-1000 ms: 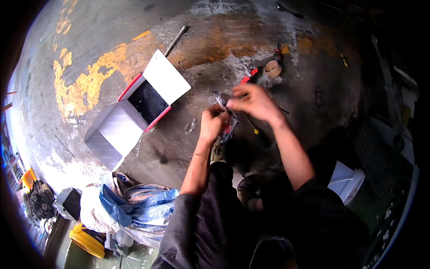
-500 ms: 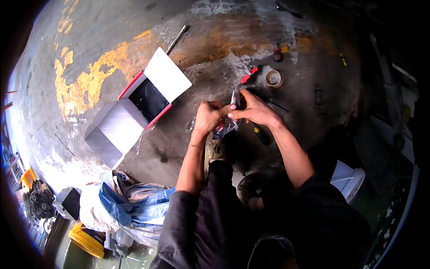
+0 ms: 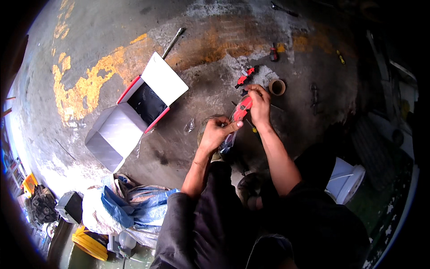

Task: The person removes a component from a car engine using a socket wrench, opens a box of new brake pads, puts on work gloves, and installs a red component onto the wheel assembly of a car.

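My right hand [image 3: 260,106] grips a red part [image 3: 242,109] with a dark end; its exact kind I cannot make out. Clear plastic bag [image 3: 227,142] wraps the lower end of that part and hangs below it. The thumb and fingers of my left hand [image 3: 216,135] close on the bag, beside the red part. Just beyond my right hand, a similar red and black part [image 3: 245,77] lies on the floor. A brown roll of tape [image 3: 277,87] is to the right of it. Under my right wrist a yellow-handled screwdriver [image 3: 254,129] shows partly.
To the left stands an open white and red box [image 3: 156,120] with black plastic inside. A metal bar [image 3: 174,42] lies behind it. Farther off are a red-black screwdriver [image 3: 274,53] and a small yellow tool [image 3: 341,57]. A white bucket [image 3: 347,181] and blue-white sacking [image 3: 134,208] flank me.
My right hand has risen away from my left, drawing the red part into view from the plastic bag. My left hand has shifted slightly right and down.
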The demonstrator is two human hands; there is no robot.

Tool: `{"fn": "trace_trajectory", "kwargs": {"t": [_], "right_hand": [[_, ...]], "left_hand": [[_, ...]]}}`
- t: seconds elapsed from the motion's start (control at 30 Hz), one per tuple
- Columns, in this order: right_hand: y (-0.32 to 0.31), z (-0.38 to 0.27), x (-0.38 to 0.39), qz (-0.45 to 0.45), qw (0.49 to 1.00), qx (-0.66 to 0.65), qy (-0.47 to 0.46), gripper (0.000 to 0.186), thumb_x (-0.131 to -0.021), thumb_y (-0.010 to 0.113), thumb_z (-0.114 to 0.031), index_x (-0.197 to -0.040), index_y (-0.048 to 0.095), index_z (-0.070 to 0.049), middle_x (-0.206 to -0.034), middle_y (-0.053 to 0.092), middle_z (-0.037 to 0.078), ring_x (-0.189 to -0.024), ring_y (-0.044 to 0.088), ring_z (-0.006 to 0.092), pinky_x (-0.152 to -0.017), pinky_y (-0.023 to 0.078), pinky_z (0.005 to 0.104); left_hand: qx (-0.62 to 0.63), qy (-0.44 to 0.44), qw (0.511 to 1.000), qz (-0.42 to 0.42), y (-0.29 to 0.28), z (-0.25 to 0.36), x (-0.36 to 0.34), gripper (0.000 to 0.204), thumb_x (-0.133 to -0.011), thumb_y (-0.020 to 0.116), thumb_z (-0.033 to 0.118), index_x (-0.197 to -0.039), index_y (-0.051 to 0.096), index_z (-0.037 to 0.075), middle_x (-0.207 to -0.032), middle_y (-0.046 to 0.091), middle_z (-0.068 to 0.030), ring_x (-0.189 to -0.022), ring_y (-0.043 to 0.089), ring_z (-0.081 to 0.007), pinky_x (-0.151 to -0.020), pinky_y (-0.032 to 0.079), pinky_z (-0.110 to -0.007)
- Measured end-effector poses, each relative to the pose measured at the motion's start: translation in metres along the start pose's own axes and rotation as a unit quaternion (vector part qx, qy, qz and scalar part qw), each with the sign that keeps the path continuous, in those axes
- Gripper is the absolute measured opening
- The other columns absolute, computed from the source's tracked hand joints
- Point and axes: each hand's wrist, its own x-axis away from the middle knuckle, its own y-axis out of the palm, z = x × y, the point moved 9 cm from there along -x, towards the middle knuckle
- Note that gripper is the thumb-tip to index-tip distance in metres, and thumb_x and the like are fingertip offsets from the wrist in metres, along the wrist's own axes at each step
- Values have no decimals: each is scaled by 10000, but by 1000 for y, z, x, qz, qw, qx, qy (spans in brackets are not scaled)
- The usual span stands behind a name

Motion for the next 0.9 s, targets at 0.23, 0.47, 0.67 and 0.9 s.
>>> {"fn": "trace_trajectory", "kwargs": {"t": [0.23, 0.47, 0.67, 0.9], "right_hand": [[11, 16, -13, -215, 953, -136, 163, 223, -843, 485, -72, -967, 649, 15, -700, 615, 38, -574, 571, 143, -584, 479, 271], [40, -50, 60, -474, 776, -277, 310, 817, -953, 488, -570, -1510, 224, -34, -657, 536, 103, -480, 558, 197, -446, 446, 296], [14, -14, 49, -496, 823, 102, 258, 623, -835, 764, -178, -1332, 449, 30, -827, 604, 104, -566, 612, 161, -520, 502, 311], [78, -69, -20, -452, 719, 520, -95, 475, -811, 732, -352, -1162, 659, -40, -1025, 685, 186, -920, 674, 317, -799, 523, 405]], "left_hand": [[-175, -57, 980, -77, -5, -17, 11, 304, -644, 760, 249, -865, 706, 47, -747, 662, -118, -787, 666, -223, -755, 510, -357], [-87, -35, 984, 153, -113, 8, 8, 157, -750, 654, 128, -681, 631, -11, -559, 608, -71, -521, 588, -137, -532, 463, -303], [95, -28, 982, 163, -106, 5, 23, 163, -774, 631, 32, -626, 570, 4, -567, 587, -68, -473, 516, -114, -465, 383, -256], [282, -66, 921, 262, -131, -32, 30, 160, -828, 579, 110, -704, 601, 12, -676, 629, -79, -510, 542, -144, -496, 431, -275]]}}
